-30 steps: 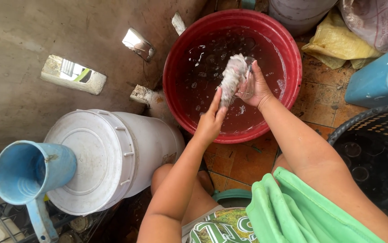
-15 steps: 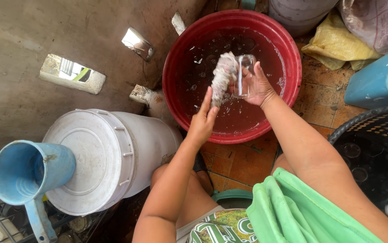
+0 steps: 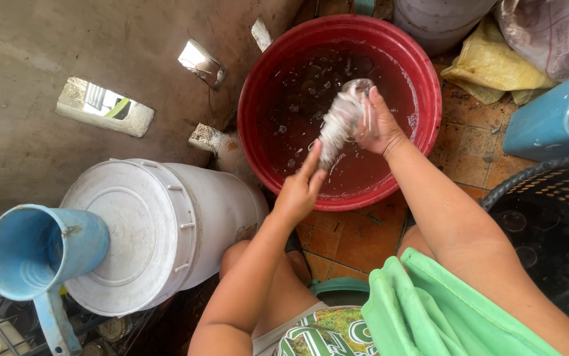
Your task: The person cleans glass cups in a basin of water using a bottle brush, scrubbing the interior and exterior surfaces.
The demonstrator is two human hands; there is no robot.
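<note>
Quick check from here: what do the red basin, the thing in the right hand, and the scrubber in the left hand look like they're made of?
Red basin: likely plastic, its smooth rim has a soft sheen. The right hand holds what looks like a clear drinking glass, see-through with bright glints, though clear plastic is possible. The left hand holds a whitish scrubber, probably netted or spongy, its surface rough and sudsy.

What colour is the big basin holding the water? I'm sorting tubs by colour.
Red basin, clearest in the head view.

Glass [image 3: 358, 99] turned in the right hand [image 3: 380, 125] — mouth now up and away. Soapy brush [image 3: 337, 125] pushed deeper into it by the left hand [image 3: 297, 191] — fingers slid lower along the handle.
</note>
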